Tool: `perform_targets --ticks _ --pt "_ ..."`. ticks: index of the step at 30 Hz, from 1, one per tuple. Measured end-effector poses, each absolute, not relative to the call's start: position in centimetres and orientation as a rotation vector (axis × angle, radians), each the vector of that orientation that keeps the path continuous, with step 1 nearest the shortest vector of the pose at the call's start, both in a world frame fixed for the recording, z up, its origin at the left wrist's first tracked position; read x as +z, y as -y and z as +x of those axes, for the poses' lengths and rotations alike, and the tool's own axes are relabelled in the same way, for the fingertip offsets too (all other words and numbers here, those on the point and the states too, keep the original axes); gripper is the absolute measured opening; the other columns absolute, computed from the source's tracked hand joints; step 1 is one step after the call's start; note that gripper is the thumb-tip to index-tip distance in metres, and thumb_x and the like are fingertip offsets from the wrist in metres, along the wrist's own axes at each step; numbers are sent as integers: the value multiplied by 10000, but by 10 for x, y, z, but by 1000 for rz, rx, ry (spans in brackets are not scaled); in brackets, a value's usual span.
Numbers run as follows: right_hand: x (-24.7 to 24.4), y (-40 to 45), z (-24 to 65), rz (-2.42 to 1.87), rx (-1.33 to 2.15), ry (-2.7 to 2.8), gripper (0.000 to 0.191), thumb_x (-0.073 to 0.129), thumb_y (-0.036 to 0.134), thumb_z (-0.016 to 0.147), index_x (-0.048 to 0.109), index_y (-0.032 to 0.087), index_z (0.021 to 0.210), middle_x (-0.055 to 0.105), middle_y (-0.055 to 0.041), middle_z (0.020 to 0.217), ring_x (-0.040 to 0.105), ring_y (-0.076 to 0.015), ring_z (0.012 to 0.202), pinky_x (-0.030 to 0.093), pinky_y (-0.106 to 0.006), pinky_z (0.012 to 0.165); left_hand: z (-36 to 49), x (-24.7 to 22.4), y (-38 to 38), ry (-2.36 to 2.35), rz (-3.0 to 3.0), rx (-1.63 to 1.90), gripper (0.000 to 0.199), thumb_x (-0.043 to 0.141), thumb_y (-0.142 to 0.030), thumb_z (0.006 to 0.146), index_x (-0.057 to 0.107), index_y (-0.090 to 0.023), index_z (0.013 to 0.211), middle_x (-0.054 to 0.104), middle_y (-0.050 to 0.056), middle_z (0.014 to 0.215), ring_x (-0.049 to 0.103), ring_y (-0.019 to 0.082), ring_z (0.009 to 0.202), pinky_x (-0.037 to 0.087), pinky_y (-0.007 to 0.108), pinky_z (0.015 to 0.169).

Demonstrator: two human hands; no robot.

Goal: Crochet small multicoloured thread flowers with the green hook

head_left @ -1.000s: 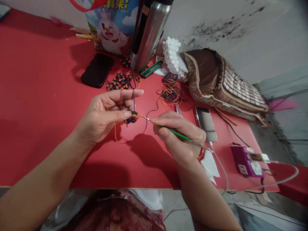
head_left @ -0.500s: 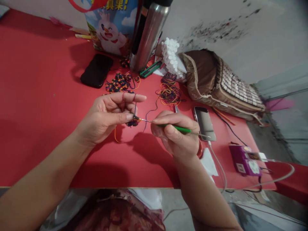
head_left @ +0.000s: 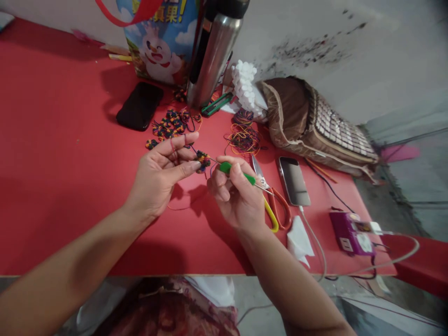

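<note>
My left hand (head_left: 163, 175) pinches a small multicoloured crochet piece (head_left: 202, 161) between thumb and fingers. Dark yarn loops over its raised index finger. Closed around the green grip of a crochet hook (head_left: 241, 173), my right hand (head_left: 241, 196) holds the thin metal shaft up against the piece; whether the tip is inside a stitch is too small to tell. Beyond the left hand lie several finished-looking crochet pieces (head_left: 171, 123) in the same dark, orange and green colours. A tangle of multicoloured yarn (head_left: 243, 137) rests past my right hand.
Scissors (head_left: 271, 196) with red and yellow handles lie right of my right hand, beside a charging phone (head_left: 294, 181). Farther back stand a steel flask (head_left: 217, 56), a green cutter (head_left: 217, 103), a black phone (head_left: 140, 106) and a printed bag (head_left: 159, 51). A purple power box (head_left: 350, 233) sits right.
The crochet piece has turned and risen slightly in my left hand. My right hand has moved left and rolled, tilting the hook more steeply and uncovering the scissors.
</note>
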State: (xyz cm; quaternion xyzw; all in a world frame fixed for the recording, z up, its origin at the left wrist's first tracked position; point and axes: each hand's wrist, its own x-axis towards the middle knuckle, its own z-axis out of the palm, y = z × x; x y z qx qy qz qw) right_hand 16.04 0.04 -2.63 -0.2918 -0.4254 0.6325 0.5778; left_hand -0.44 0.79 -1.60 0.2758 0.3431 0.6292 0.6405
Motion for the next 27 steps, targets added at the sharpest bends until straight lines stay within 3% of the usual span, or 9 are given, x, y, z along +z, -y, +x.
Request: perform_targets --ticks 3,8,14,27 --pt "-21 1 160 -691 1538 910 160 841 409 973 879 262 1023 656 47 694 383 -47 475 410 -205 489 -7 -15 -9 -793 659 1434 450 974 -42 684 925 -257 1077 786 -8 908 723 95 839 647 162 785" --pt "-20 1 162 -649 1589 894 156 865 395 958 897 255 1019 690 31 691 400 -40 473 388 -198 483 -9 -13 -11 -812 700 1458 399 954 -29 683 925 -259 1008 719 -21 769 683 103 743 650 193 738" --pt "-22 2 163 -665 1561 969 171 848 409 971 882 248 1019 701 30 682 427 -48 458 394 -207 476 -12 -9 -10 -797 782 1418 403 924 -3 692 928 -235 1023 721 -20 761 680 93 732 646 173 730" --pt "-16 8 148 -655 1611 781 157 815 386 967 866 244 1010 621 62 678 311 -40 459 380 -204 467 8 -17 5 -800 715 1606 368 925 0 780 857 -216 1071 766 -44 772 743 83 747 665 192 794"
